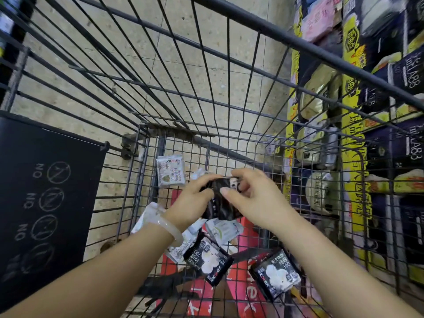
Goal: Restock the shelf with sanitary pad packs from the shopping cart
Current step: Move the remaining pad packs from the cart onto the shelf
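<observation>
Head view: both hands were low inside the shopping cart point(229, 65). Left hand point(191, 200) and right hand point(254, 198) gripped one black pad pack point(221, 203) between them, fingers point(243, 174) curled over its top edge. Other packs point(207, 260) lay on the cart floor below.

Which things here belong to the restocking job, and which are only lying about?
Job: left hand and right hand gripping a black pack; black packs and white pack in the cart; shelf.
Lying about: black sign panel, red carton.
</observation>
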Motion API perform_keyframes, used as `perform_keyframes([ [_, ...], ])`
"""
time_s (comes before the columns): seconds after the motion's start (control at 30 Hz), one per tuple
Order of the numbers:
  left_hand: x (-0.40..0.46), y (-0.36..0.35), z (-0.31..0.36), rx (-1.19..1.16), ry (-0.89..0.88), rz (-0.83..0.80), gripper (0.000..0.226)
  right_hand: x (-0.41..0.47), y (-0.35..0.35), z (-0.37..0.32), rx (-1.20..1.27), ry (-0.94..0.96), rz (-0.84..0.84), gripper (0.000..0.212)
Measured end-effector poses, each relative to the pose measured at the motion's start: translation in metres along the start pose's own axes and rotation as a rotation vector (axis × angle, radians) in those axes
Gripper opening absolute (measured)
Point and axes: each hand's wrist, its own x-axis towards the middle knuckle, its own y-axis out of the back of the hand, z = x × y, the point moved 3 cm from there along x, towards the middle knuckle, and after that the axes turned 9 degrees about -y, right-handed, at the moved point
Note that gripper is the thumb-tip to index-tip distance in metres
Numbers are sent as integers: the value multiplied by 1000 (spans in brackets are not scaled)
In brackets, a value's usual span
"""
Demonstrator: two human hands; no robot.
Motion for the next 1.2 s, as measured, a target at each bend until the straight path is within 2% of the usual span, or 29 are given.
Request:
perform_keyframes([
  [0.07, -3, 9, -12, -79, 159, 61, 38, 5, -1, 7, 296, -87, -153, 41],
  [0.1, -4, 14, -17, -97, 206, 65, 36, 7, 0, 13, 356, -98, -167, 41],
  [0.17, -7, 19, -23, -121, 252, 55, 33, 10, 4, 19, 212, -46, -66, 39],
  [0.2, -6, 20, -25, -138, 271, 59, 33, 9, 6, 22, 121, -11, -3, 43],
  [0.27, -7, 19, -28, -205, 294, 62, 34, 7, 6, 27, 101, -31, 30, 68],
  [0.33, -7, 16, -29, -304, 300, 87, 32, 6, 3, 34, 232, -133, -71, 89],
  [0.4, -7, 13, -29, -397, 306, 112, 28, 7, -4, 41, 369, -194, -148, 93],
  [0.43, -9, 10, -27, -421, 314, 98, 32, 6, -7, 43, 397, -202, -153, 90],
  [0.53, -9, 5, -24, -385, 328, -11, 65, 2, -8, 44, 383, -163, -121, 65],
  [0.6, -10, 3, -20, -309, 316, -64, 71, 0, -7, 44, 425, -138, -127, 55],
  [0.67, -10, 3, -18, -235, 298, -91, 66, -3, -4, 43, 481, -124, -149, 52],
  [0.8, -10, 3, -21, -270, 297, -16, 23, -4, -4, 47, 685, -191, -156, 84],
  [0.87, -11, 1, -22, -278, 279, -24, 14, -1, -6, 52, 823, -257, -104, 84],
  [0.93, -12, -1, -21, -213, 258, -95, 9, -1, -11, 54, 924, -336, -104, 74],
  [1.03, -15, -3, -18, -152, 244, -186, 11, -1, -6, 53, 948, -372, -199, 65],
  [1.1, -14, 2, -17, -177, 253, -157, 24, 4, 13, 53, 997, -364, -184, 68],
  [1.13, -13, 5, -16, -204, 256, -134, 30, 7, 26, 53, 1027, -355, -142, 62],
  [1.2, -8, 9, -17, -199, 252, -113, 42, 12, 50, 52, 984, -312, -71, 36],
])
